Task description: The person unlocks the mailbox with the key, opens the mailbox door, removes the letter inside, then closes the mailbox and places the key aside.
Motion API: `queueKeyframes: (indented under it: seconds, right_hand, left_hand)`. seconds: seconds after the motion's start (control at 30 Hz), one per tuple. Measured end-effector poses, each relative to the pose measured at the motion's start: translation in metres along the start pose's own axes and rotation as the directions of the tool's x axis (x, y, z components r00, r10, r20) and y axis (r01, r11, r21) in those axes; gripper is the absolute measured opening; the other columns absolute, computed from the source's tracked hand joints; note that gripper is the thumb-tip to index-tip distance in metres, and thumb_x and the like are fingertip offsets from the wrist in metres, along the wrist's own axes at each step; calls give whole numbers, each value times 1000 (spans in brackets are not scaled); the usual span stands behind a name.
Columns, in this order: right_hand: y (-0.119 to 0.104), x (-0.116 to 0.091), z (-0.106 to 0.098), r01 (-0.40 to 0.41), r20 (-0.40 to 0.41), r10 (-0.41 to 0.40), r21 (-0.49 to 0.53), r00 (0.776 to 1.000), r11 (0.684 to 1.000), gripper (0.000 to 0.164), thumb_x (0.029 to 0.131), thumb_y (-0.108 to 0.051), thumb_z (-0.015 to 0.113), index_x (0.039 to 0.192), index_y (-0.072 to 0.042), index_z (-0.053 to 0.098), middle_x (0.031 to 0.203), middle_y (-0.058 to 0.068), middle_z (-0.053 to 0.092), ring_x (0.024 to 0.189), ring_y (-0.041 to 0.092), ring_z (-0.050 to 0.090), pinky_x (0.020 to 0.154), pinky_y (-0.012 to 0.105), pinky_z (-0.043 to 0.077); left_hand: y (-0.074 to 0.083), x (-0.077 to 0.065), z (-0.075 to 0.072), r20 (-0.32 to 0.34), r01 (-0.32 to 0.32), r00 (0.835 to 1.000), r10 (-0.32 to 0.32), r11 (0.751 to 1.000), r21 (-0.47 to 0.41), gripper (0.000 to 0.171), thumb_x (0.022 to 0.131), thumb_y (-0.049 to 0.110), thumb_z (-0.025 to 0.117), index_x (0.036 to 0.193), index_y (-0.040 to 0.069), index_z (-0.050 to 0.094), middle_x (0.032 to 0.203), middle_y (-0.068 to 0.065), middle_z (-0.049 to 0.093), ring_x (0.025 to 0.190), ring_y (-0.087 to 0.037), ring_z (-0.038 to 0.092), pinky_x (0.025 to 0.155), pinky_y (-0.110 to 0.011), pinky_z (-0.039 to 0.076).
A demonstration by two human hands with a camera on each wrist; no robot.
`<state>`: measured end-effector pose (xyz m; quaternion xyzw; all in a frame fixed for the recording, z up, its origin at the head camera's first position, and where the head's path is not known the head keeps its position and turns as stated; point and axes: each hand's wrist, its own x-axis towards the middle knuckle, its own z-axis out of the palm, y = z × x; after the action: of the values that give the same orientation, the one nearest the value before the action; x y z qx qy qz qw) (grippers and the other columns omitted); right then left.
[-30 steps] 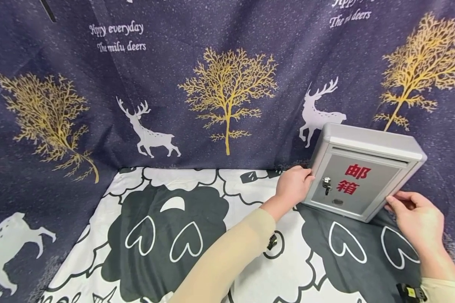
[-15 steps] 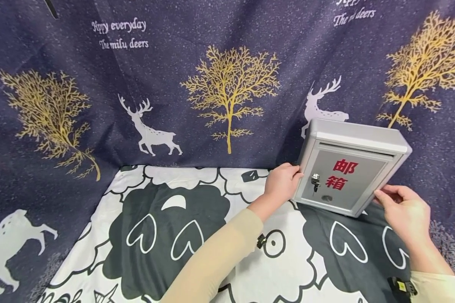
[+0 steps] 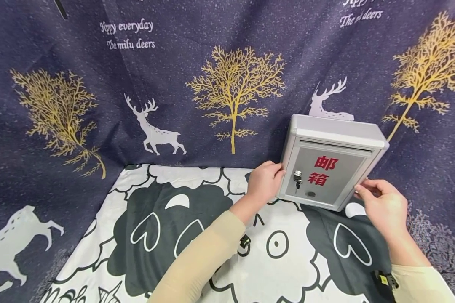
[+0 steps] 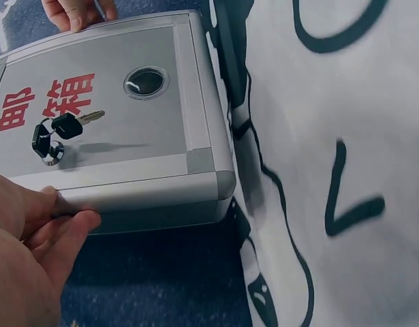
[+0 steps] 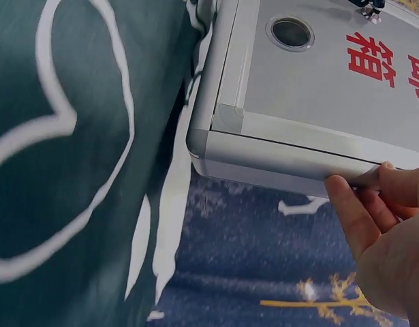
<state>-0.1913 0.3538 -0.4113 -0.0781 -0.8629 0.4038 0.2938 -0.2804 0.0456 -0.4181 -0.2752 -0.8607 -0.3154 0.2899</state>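
A silver metal mailbox (image 3: 341, 172) with red characters on its front stands at the back right in the head view, leaning back a little and close to the patterned curtain. My left hand (image 3: 264, 182) holds its left side edge, fingers and thumb at the front rim. On the right side edge, my right hand (image 3: 387, 206) grips lower down, thumb toward the front. Keys (image 4: 67, 125) hang in the lock on the door, beside a round window (image 4: 146, 82). In the right wrist view, fingertips (image 5: 338, 184) press on the box's side.
A dark blue curtain (image 3: 212, 21) printed with deer and golden trees rises behind. The surface below has a black-and-white cartoon cloth (image 3: 284, 269), slightly wrinkled, meeting the curtain along the back edge.
The mailbox has moved left along the curtain, with both hands keeping hold of its sides. The head view has shifted slightly too.
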Motion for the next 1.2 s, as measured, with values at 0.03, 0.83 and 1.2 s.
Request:
queueKeyframes:
  seconds: [0.03,0.83,1.2]
  right_hand:
    - [-3,0,3,4,1,-4,14,1000,1000,17,103,-2,78,116,9,75,82,-43,57,67,-22,61,61,4,49]
    - [-42,-8,71,187,12,-189,95,982,978,6,94,3,83,100,3,81,98,14,80,76,-23,61,68,4,48]
    - [-57,-13,92,179,54,-189,152,980,972,4,97,3,79,101,4,81,102,19,79,74,-17,65,65,6,50]
  left_hand:
    - [-3,-1,-3,-1,2,1000,-2,1000,-8,21,108,21,77,122,8,86,106,-2,82,89,-13,77,72,-22,60]
    - [-50,-32,-65,-30,119,992,-119,993,3,21,106,19,79,120,6,86,105,-5,82,81,-16,76,68,-31,62]
    - [-65,-45,-87,-73,149,986,-149,989,-7,19,105,18,81,117,6,87,104,-4,82,78,-16,74,65,-34,60]
